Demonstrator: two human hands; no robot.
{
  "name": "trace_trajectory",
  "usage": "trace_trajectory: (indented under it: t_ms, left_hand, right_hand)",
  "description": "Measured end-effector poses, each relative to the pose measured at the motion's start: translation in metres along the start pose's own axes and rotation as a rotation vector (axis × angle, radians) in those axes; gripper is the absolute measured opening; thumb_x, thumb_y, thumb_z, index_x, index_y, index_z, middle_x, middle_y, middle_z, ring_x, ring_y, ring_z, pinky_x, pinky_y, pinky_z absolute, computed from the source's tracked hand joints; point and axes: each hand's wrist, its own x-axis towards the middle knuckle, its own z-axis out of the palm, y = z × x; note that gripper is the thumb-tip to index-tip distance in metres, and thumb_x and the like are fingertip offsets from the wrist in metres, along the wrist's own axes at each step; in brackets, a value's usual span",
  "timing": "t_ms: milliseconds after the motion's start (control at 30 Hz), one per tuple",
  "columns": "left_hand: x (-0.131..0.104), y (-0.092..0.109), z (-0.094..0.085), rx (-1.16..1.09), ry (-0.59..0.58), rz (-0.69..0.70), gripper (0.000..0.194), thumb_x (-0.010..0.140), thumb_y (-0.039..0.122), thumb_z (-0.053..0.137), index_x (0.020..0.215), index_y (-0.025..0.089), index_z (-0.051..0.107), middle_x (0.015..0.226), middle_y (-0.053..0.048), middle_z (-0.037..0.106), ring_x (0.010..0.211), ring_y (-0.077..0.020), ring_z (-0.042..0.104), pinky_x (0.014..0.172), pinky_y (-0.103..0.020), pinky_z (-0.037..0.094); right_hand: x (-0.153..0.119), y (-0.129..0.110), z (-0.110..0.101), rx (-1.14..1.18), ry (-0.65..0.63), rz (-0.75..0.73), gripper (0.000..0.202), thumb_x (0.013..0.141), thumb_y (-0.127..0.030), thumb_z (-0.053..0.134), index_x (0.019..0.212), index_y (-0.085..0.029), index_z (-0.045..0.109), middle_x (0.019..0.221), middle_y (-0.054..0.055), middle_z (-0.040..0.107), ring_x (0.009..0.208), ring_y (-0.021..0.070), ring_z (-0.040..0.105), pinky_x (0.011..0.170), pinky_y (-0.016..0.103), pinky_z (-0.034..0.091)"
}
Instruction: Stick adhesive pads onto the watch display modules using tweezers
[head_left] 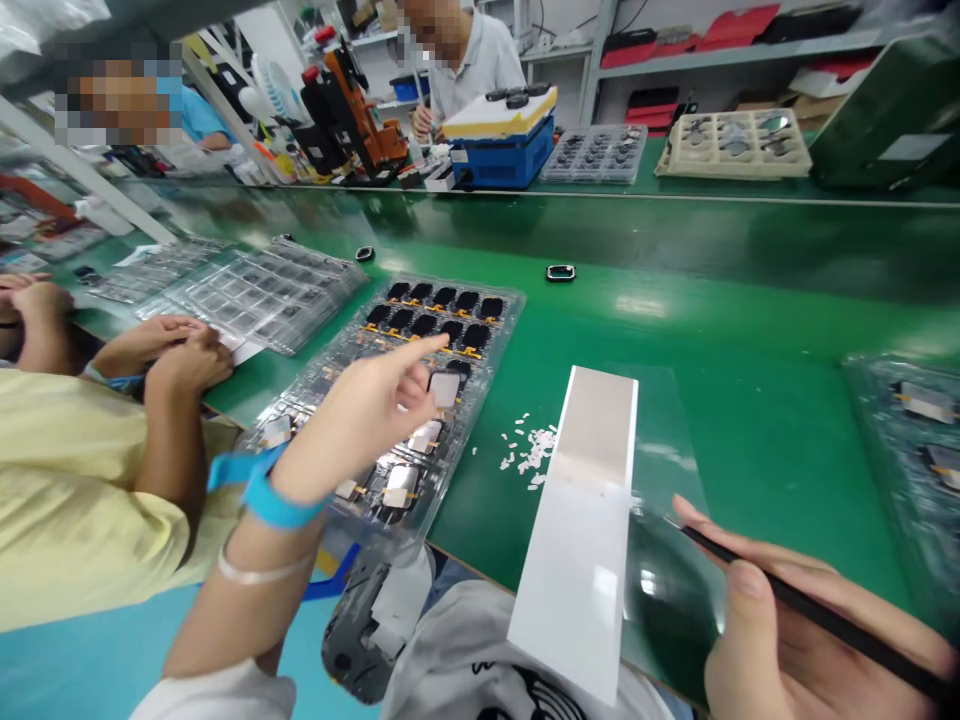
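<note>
Head view: the left hand (360, 415), index finger extended and otherwise empty, hovered over the clear plastic tray of small dark screen modules (420, 330) on the green worktop (675, 300). Right of the tray, the right hand (787, 620) pinched a thin black stylus (817, 615), its length running tray-ward.

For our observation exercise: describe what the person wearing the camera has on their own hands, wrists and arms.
Both hands are bare, without gloves. The left hand has a bright blue strap with a trailing tail around the wrist, and a thin pale band further up the forearm, ending in a white sleeve edge. The right hand shows nothing worn.
</note>
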Motion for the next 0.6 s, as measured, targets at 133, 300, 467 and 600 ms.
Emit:
trace_trajectory:
  t_ms: [133, 300, 467, 600]
  left_hand:
    - [-0.047, 0.036, 0.024, -0.286, 0.022, 0.089, 0.04, 0.085, 0.009, 0.055, 0.118, 0.027, 0.067, 0.092, 0.001, 0.07, 0.072, -0.0116, 0.068, 0.068, -0.021, 0.057]
    - [-0.054, 0.072, 0.063, -0.765, 0.055, 0.024, 0.017, 0.086, 0.008, 0.063, 0.085, 0.023, 0.056, 0.09, 0.003, 0.07, 0.081, -0.0102, 0.07, 0.075, -0.018, 0.058]
    - [-0.046, 0.088, 0.091, -1.22, 0.129, -0.082, 0.018, 0.089, 0.013, 0.066, 0.086, 0.023, 0.051, 0.086, 0.002, 0.067, 0.08, -0.0108, 0.07, 0.07, -0.018, 0.058]
    - [-0.048, 0.088, 0.099, -1.31, 0.016, -0.127, 0.019, 0.093, 0.016, 0.063, 0.105, 0.025, 0.052, 0.097, -0.002, 0.064, 0.086, -0.014, 0.069, 0.075, -0.024, 0.059]
  right_hand:
    - [0.019, -0.018, 0.004, -0.096, -0.198, -0.074, 0.016, 0.093, -0.01, 0.053, 0.096, -0.02, 0.065, 0.089, 0.005, 0.066, 0.089, 0.0223, 0.068, 0.078, 0.039, 0.054]
    - [0.051, -0.042, 0.017, -0.365, -0.565, -0.237, 0.019, 0.09, -0.012, 0.058, 0.106, -0.02, 0.065, 0.094, 0.005, 0.062, 0.078, 0.0144, 0.06, 0.058, 0.026, 0.045]
    - [0.071, -0.038, 0.042, -0.349, -0.742, -0.125, 0.013, 0.088, -0.018, 0.067, 0.101, -0.02, 0.065, 0.089, 0.001, 0.066, 0.06, 0.0083, 0.051, 0.047, 0.022, 0.035]
    - [0.063, -0.024, 0.043, -0.23, -0.75, -0.031, 0.01, 0.089, -0.015, 0.067, 0.097, -0.021, 0.065, 0.08, -0.004, 0.064, 0.045, 0.003, 0.034, 0.044, 0.02, 0.033]
